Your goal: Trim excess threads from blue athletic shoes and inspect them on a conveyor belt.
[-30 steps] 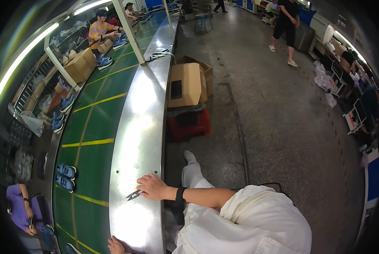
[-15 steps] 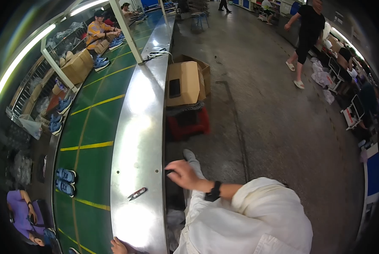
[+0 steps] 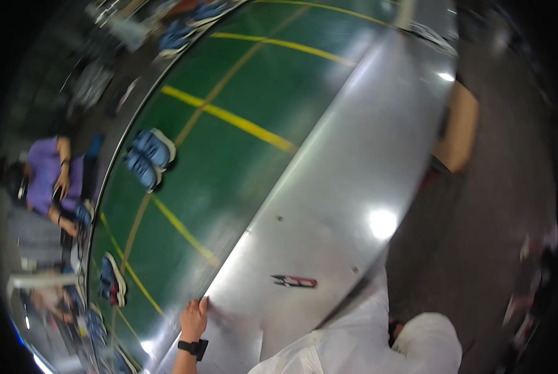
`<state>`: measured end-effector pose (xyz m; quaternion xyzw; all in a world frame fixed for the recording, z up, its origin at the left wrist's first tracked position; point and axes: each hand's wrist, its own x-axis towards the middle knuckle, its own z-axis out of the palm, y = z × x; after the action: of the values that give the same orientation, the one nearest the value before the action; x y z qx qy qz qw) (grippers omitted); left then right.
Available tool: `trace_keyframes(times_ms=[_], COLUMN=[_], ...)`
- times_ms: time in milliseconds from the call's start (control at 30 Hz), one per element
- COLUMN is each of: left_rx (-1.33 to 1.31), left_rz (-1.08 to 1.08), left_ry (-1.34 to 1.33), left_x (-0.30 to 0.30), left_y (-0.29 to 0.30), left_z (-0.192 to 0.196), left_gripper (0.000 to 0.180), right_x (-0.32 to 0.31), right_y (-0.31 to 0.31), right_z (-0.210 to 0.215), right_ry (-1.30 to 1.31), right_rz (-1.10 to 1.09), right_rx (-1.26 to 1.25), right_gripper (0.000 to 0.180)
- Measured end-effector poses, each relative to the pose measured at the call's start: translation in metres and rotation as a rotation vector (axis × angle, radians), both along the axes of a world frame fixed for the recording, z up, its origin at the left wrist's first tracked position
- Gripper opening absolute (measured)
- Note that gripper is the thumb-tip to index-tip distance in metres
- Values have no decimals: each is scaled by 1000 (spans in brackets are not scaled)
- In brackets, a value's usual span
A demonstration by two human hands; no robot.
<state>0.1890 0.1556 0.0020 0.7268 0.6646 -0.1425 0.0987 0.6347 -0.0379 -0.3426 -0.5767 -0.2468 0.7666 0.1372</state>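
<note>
My left hand (image 3: 193,319), with a black band on the wrist, rests at the inner edge of the metal ledge (image 3: 329,206) beside the green conveyor belt (image 3: 229,131). Its fingers look loosely stretched, and nothing shows in them. Of my right hand, only a dark, skin-toned patch shows between the white clothing folds at the lower right; its fingers are hidden. Thread snips (image 3: 294,282) with red and black handles lie on the ledge, apart from both hands. A pair of blue shoes (image 3: 148,159) stands on the belt, and a single blue shoe (image 3: 112,280) sits nearer.
Across the belt a person in a purple top (image 3: 45,168) sits holding something dark. Blue shoes (image 3: 176,37) line the belt's far edge. A cardboard box (image 3: 461,128) stands off the ledge's right side. White cables (image 3: 431,36) lie at the ledge's far end.
My view has swung left, toward the belt. The left hand shows more fully at the ledge's inner edge. My right hand, earlier raised beside the ledge with something dark, is now mostly hidden.
</note>
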Motion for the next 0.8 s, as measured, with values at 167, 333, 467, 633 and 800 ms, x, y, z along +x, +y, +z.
trace_keyframes(times_ms=[167,333,467,633,800], left_rx=[-194,-235,-150,-11,-27], left_rz=[53,125,258,557,488], left_ry=[110,93,147,118,72], left_x=[25,37,47,66,58], left_y=[19,25,16,-2,-14], left_z=[19,29,24,4,-25], left_gripper=[48,44,41,43,50], right_x=[-2,3,38,94,129], right_y=[86,144,190,275,345], right_z=[-21,-28,-17,8,46], right_ry=[82,123,102,44,-32], right_rz=[283,474,592,736,815], right_rx=[-42,-56,-19,103,246], right_gripper=[27,26,26,26,26])
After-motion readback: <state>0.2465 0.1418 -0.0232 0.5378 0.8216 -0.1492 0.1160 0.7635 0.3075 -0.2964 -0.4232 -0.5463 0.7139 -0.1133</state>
